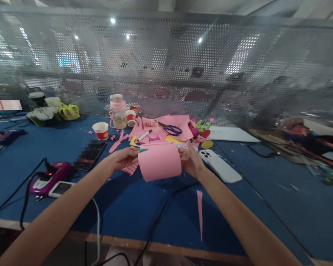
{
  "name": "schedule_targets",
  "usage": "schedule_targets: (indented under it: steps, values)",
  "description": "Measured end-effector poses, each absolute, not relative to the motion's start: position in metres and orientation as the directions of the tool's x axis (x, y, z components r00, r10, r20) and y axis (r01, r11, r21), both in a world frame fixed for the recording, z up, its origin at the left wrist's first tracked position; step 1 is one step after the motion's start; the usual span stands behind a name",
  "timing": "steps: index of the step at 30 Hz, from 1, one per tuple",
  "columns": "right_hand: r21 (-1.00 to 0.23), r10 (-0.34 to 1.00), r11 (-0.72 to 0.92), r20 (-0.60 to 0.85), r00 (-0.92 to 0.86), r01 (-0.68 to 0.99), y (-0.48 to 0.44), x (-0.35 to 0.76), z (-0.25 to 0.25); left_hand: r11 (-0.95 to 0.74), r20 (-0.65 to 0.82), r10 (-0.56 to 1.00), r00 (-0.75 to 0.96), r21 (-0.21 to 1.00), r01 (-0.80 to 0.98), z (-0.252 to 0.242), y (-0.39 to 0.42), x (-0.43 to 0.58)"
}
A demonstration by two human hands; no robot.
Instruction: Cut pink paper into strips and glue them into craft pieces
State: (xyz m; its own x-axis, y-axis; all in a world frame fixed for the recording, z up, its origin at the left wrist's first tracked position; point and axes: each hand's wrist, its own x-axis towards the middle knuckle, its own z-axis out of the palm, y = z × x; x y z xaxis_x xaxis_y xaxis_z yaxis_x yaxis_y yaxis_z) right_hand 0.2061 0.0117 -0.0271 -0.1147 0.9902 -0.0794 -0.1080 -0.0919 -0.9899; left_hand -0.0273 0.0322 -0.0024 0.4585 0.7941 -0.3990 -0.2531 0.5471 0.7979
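Observation:
A sheet of pink paper, curled over into a loose roll, is held in front of me above the blue table. My left hand grips its left edge, and a green nail shows against the paper. On the right edge my right hand has its fingers closed, partly hidden behind the roll. Just beyond lie pink paper sheets with dark-handled scissors and a white marker on top. A narrow pink strip rests on the table nearer to me, below my right hand.
A white phone lies right of my hands; a black phone lies left. Paper cups and a pink-lidded bottle stand behind. A purple power strip with cables sits left. A perforated metal screen borders the table's back.

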Motion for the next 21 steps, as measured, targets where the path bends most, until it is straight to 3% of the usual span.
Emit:
schedule_targets:
  steps: [3, 5, 10, 16, 21]
  values:
    - [-0.917, 0.872, -0.380, -0.311, -0.377, -0.122, 0.008, 0.204, -0.027, 0.506, -0.395, 0.768, 0.505, 0.857, -0.099, -0.003, 0.029, -0.025]
    - [-0.897, 0.837, -0.436, -0.377, -0.396, -0.068, 0.005, 0.203, -0.027, 0.454, -0.390, 0.797, 0.461, 0.890, -0.032, -0.004, 0.028, -0.023]
    - [-0.939, 0.892, -0.341, -0.340, -0.298, 0.052, 0.002, 0.201, -0.029, 0.340, -0.312, 0.875, 0.371, 0.940, -0.013, -0.007, 0.028, -0.022]
    - [-0.969, 0.962, -0.206, -0.226, -0.153, 0.137, 0.004, 0.201, -0.030, 0.341, -0.274, 0.871, 0.408, 0.935, -0.100, -0.008, 0.027, -0.019]
    - [-0.972, 0.970, -0.171, -0.194, -0.143, 0.161, 0.004, 0.199, -0.031, 0.337, -0.296, 0.919, 0.262, 0.933, -0.126, -0.009, 0.029, -0.015]
